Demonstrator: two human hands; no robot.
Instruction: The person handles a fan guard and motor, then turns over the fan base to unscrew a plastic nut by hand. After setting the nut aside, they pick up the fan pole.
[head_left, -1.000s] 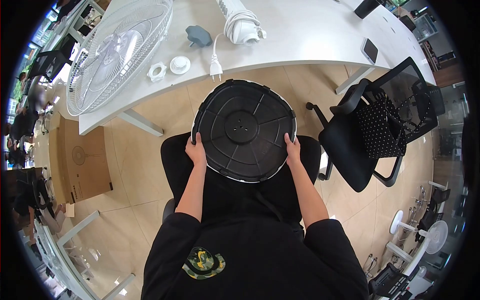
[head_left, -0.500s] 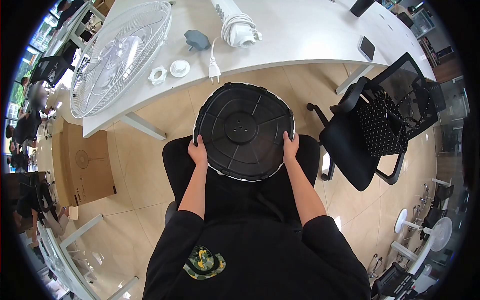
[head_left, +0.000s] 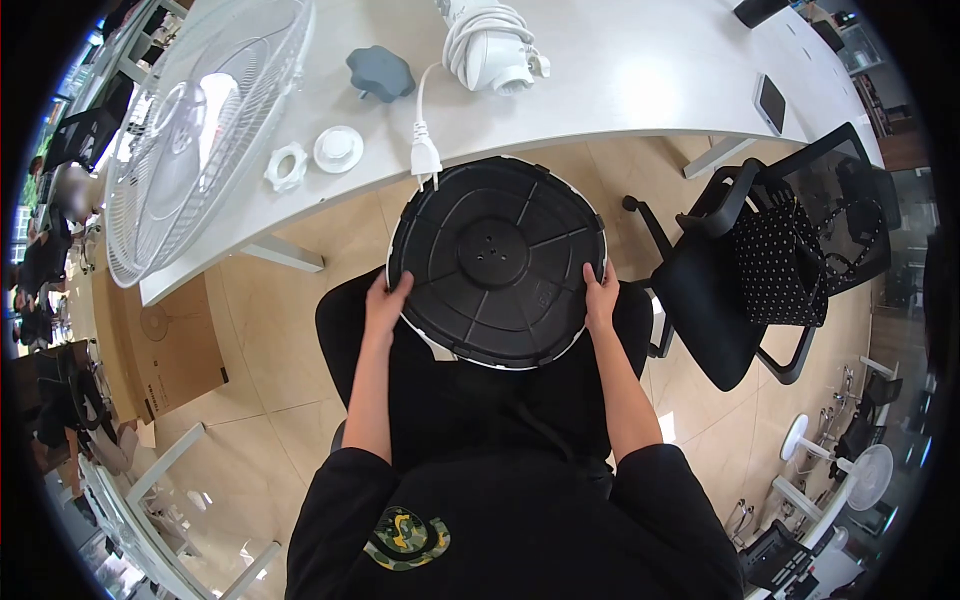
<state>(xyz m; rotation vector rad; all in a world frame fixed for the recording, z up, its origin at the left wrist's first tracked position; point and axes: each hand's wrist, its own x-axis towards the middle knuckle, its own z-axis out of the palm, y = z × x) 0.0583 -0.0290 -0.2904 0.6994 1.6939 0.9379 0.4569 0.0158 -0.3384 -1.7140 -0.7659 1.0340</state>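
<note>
My left hand (head_left: 384,308) and my right hand (head_left: 601,295) grip a round fan base (head_left: 494,315) from opposite sides. Its black ribbed underside faces up, with small holes in the central hub and a thin white rim around the edge. Both thumbs lie on the black face, while the other fingers are mostly hidden beneath. The base is above my lap, its far edge close to the table's front edge. On the table beyond are a white plug (head_left: 425,158), a white fan body with its cord coiled round it (head_left: 490,55), and a grey knob (head_left: 381,73).
A white ring nut (head_left: 286,167) and a round white cap (head_left: 338,149) lie near the table edge (head_left: 390,178). Left of them stands a fan grille (head_left: 205,130). A black chair (head_left: 705,310) holding a dotted bag (head_left: 775,262) is at right; a cardboard box (head_left: 175,340) sits at left.
The base has tilted slightly and moved nearer the table edge, with both hands still on it. The camera view has shifted, so the table items appear larger and displaced.
</note>
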